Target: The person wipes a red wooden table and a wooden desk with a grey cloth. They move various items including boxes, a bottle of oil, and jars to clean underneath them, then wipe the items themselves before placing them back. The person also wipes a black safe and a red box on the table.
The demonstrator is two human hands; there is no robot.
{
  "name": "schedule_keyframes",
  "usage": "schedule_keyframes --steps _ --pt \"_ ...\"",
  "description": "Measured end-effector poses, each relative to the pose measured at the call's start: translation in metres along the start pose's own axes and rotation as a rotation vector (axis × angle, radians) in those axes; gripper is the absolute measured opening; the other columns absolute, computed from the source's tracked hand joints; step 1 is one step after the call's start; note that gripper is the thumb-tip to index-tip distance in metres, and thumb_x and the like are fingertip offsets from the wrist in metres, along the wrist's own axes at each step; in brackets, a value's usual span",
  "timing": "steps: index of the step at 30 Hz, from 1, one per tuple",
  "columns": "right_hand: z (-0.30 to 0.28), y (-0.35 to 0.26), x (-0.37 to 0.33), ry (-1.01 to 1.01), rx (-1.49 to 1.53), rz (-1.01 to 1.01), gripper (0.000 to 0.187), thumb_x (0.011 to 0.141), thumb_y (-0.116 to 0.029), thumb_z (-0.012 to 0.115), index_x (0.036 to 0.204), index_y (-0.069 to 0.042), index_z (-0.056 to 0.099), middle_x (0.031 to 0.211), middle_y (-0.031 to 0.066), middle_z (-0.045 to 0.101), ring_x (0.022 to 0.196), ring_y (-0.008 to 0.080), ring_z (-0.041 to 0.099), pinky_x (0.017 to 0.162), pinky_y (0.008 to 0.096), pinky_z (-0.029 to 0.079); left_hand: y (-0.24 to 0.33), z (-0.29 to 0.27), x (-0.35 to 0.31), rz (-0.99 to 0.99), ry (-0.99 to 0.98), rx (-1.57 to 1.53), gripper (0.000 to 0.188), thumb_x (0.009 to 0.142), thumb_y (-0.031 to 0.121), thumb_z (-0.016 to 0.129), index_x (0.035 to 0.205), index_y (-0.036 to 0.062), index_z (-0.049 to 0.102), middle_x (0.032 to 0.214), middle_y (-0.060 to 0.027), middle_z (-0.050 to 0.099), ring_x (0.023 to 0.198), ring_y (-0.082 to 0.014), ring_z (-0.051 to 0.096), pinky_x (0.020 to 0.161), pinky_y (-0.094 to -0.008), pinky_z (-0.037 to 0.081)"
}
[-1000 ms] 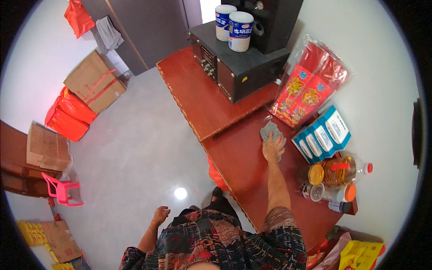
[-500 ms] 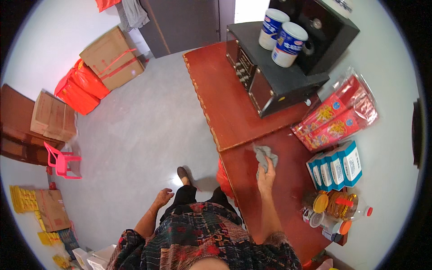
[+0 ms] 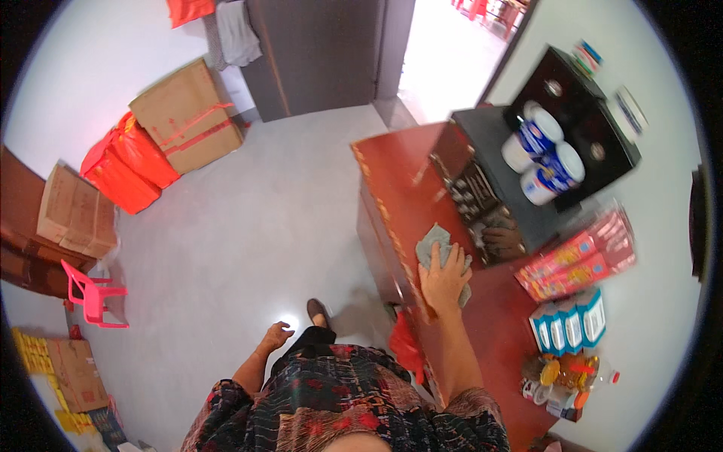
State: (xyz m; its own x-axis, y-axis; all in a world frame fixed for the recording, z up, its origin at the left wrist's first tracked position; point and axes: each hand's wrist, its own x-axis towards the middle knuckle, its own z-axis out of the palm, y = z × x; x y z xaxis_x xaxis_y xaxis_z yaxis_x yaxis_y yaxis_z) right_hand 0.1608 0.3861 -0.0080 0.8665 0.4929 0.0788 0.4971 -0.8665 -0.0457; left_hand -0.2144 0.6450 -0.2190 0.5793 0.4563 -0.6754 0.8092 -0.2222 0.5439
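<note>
My right hand (image 3: 444, 280) presses down on a grey cloth (image 3: 433, 242), its fingers spread over it. The cloth lies bunched on the reddish-brown cabinet top (image 3: 399, 169), near the worn front edge and beside a black audio unit (image 3: 491, 203) whose glossy front reflects the hand. Over the floor, my left hand (image 3: 276, 335) hangs at my side with nothing in it, fingers loosely bent and apart.
On the audio unit stand two blue-and-white cans (image 3: 553, 172) by a black speaker (image 3: 561, 94). Red packets (image 3: 580, 256), teal-and-white boxes (image 3: 568, 325) and an oil bottle (image 3: 584, 369) line the wall. A pink chair (image 3: 94, 297) and cartons (image 3: 184, 113) sit across the floor.
My right hand has slid the cloth forward, onto the part of the top beside the audio unit. The view has shifted, showing more of the doorway. My left hand still hangs free.
</note>
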Motion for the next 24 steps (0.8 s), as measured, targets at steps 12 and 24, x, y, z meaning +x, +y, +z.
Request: schedule_keyframes --steps 12,24 --pt "0.028 -0.151 0.211 0.224 0.189 -0.34 0.029 0.076 -0.032 0.065 0.104 -0.025 0.069 0.134 0.0066 0.045 0.127 0.0285 0.035 0.097 0.0592 0.027 -0.027 -0.151 0.089 -0.063 0.2 -0.128 0.049 0.081 0.043 0.066 0.112 0.0045 0.06 0.094 -0.0167 0.068 0.092 -0.0289 0.065 0.083 -0.0373 0.051" --pt "0.03 -0.14 0.33 0.306 0.176 -0.083 0.035 0.073 -0.029 0.068 0.107 -0.02 0.067 0.129 0.0096 0.05 0.124 0.0319 0.041 0.097 0.0502 0.034 0.042 -0.231 0.224 -0.072 0.105 -0.225 0.049 0.08 0.039 0.066 0.114 0.0036 0.061 0.099 -0.0162 0.068 0.095 -0.0283 0.065 0.087 -0.0357 0.049"
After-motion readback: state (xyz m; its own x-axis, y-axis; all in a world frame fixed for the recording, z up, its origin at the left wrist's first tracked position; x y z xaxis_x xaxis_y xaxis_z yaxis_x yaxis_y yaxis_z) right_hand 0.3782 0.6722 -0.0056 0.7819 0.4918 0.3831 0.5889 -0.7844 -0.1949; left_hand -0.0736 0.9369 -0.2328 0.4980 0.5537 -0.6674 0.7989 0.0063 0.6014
